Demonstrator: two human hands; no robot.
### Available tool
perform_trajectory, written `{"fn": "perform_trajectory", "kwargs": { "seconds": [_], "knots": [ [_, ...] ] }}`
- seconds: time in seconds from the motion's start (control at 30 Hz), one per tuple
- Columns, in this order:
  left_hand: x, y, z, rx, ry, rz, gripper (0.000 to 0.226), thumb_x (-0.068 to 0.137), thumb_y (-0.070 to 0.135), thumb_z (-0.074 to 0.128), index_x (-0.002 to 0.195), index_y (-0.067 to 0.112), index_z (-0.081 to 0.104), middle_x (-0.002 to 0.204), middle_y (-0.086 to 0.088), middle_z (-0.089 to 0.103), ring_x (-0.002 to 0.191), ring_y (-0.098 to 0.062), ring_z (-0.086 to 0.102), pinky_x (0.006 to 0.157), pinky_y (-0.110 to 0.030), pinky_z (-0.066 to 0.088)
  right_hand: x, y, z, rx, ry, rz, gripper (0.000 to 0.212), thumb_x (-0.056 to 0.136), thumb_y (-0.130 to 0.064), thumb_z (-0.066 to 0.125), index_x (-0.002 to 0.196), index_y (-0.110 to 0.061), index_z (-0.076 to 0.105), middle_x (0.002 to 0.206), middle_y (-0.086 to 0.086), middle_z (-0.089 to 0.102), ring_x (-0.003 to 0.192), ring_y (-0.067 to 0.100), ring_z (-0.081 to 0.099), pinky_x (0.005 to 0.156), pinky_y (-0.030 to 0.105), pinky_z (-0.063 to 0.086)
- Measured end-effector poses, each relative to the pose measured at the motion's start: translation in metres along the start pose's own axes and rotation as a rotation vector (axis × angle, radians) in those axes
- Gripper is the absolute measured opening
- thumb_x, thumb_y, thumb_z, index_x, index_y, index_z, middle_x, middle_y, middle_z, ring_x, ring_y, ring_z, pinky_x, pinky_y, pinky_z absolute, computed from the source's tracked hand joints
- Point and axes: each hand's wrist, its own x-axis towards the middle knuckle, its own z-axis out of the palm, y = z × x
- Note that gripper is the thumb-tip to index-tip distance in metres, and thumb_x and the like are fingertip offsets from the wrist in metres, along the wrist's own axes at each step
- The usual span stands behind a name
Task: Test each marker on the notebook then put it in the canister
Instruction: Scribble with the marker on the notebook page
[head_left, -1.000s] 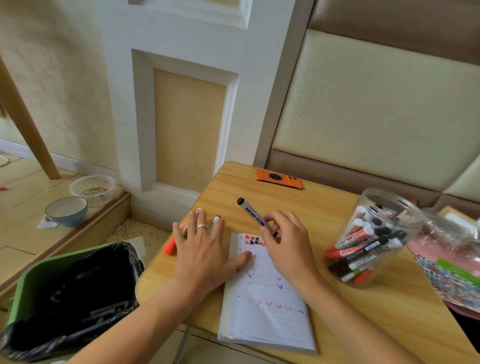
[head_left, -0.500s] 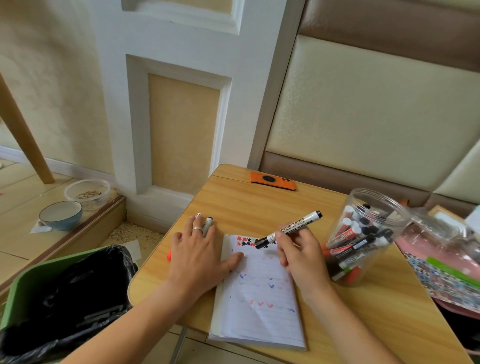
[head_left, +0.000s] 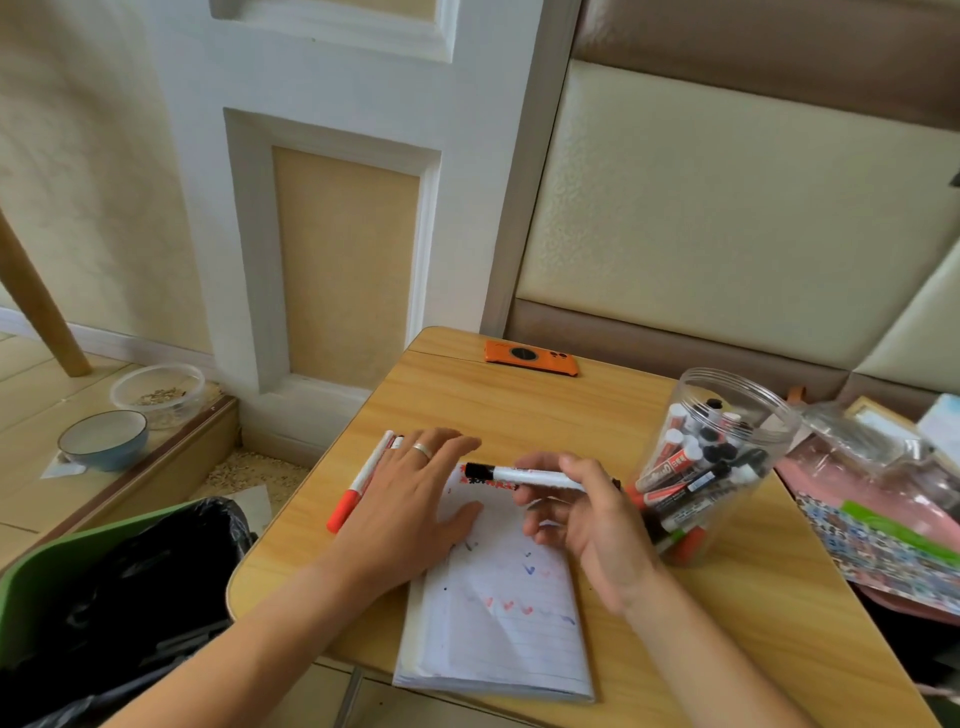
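At centre frame of the head view, item one: the black marker (head_left: 524, 475), held by my right hand (head_left: 582, 514), fingers curled round its barrel. It lies near level above the top edge of the notebook (head_left: 498, 613), black end pointing toward frame left. Half a second ago it slanted with the dark end on the page; a second ago it stood the other way up, in writing pose. I judge the test stroke done and the marker turned for capping or drop-off; whether the cap is on I cannot tell.

Item two: my left hand (head_left: 410, 499), flat, fingers straight, pressing the notebook's upper left corner, as in both earlier pictures. Holds nothing.

Item three: the notebook, open, with red, blue and black ticks on the page.

Item four: the canister (head_left: 717, 467), right of centre, clear, open-topped, tilted, many markers inside. It sits just beside my right hand; the next move, I judge, is a short carry rightward.

Item five: a red marker (head_left: 353, 493) left of the left hand, with another beside it, likely untested.

Item six: an orange phone (head_left: 530, 357), far table edge.
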Motion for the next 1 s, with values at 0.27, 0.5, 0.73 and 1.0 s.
{"fn": "perform_trajectory", "kwargs": {
  "seconds": [0.27,0.5,0.73,1.0],
  "knots": [
    [0.001,-0.004,0.002,-0.022,-0.101,0.067,0.017,0.101,0.031,0.055,0.116,0.029,0.062,0.106,0.013,0.054,0.096,-0.004,0.044,0.082,-0.018,0.033,0.004,-0.001,-0.011,-0.260,0.120,-0.122,0.012,0.098,-0.010,0.065,0.093,-0.011,0.075,0.086,0.007,0.068,0.073,0.019,0.065,0.062,0.030,0.052],
    [0.002,-0.006,0.000,0.032,-0.059,0.096,0.020,0.100,0.036,0.047,0.107,0.027,0.062,0.102,0.010,0.056,0.097,-0.013,0.049,0.082,-0.028,0.042,0.009,0.001,-0.014,-1.300,0.051,-0.682,0.007,0.093,-0.034,0.064,0.095,-0.028,0.067,0.094,-0.019,0.060,0.096,0.004,0.055,0.087,0.029,0.045],
    [0.000,-0.007,0.006,-0.054,-0.167,0.101,0.041,0.104,0.044,0.025,0.103,0.020,0.059,0.093,0.009,0.047,0.088,-0.008,0.041,0.081,-0.031,0.039,0.011,0.028,0.015,-1.517,-0.017,-0.671,0.029,0.098,-0.039,0.039,0.109,-0.022,0.060,0.100,-0.004,0.062,0.094,0.022,0.061,0.072,0.038,0.052],
    [0.000,-0.008,0.018,-0.084,-0.076,0.061,0.038,0.103,0.041,0.027,0.084,0.017,0.050,0.080,0.006,0.048,0.075,-0.013,0.043,0.068,-0.035,0.039,0.010,0.040,0.020,-1.497,0.053,-0.761,0.014,0.102,-0.040,0.039,0.102,-0.031,0.049,0.087,-0.006,0.065,0.076,0.024,0.063,0.053,0.036,0.045]
  ]
}}
